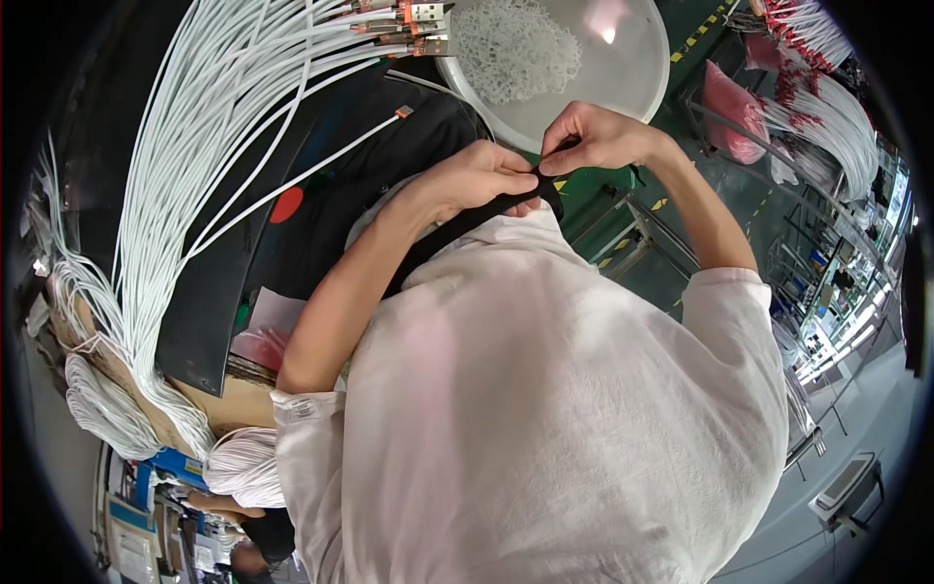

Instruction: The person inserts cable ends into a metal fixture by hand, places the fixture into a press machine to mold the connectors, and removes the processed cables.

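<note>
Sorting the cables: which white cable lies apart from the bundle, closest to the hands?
The single white cable crossing the black mat, its connector tip nearest the left hand; the others stay bunched.

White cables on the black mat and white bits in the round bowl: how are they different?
The white cables are long, thin strands fanned across the black mat, while the white bits are tiny pieces in one tangled heap. The cables end in metal connector tips; the bits show no metal. The cables lie spread out and open, while the bits stay inside the round bowl. Both are white, and neither hand touches them.
</note>
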Action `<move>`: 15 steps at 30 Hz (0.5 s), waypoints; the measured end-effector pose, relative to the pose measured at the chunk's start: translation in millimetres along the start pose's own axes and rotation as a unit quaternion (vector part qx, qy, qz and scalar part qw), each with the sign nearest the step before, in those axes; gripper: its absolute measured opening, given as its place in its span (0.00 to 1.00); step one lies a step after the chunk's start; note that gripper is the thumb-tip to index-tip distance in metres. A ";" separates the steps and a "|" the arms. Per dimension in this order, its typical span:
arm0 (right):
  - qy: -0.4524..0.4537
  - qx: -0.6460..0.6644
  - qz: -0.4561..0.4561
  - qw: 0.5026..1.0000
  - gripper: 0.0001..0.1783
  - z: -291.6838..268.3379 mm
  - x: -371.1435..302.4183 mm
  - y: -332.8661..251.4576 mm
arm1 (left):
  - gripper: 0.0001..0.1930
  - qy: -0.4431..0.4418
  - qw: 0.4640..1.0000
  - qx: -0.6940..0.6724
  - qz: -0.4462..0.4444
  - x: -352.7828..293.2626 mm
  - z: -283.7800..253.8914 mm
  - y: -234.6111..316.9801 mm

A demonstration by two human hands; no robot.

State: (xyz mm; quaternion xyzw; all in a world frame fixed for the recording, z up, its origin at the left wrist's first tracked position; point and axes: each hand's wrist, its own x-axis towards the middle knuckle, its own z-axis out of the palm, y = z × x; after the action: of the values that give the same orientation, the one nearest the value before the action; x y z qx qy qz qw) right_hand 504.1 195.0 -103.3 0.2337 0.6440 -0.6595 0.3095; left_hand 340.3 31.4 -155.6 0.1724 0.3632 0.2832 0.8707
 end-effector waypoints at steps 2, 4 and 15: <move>-0.011 0.010 0.003 1.000 0.10 3.8 2.8 11.3 | 0.14 0.011 1.000 0.006 0.006 -5.1 -0.1 -5.5; -0.017 0.048 -0.014 0.999 0.11 8.8 5.9 25.5 | 0.15 0.041 0.999 0.017 -0.010 -9.4 0.9 -9.7; -0.037 0.104 -0.042 0.993 0.16 30.2 16.8 55.6 | 0.24 0.063 0.996 0.068 -0.011 -32.3 -4.0 -5.3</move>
State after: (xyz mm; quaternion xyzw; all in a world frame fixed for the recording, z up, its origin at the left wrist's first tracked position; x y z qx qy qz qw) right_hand 534.6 164.3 -152.6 0.2132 0.5689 -0.7436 0.2794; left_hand 320.8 7.7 -143.8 0.2090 0.4375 0.2587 0.8355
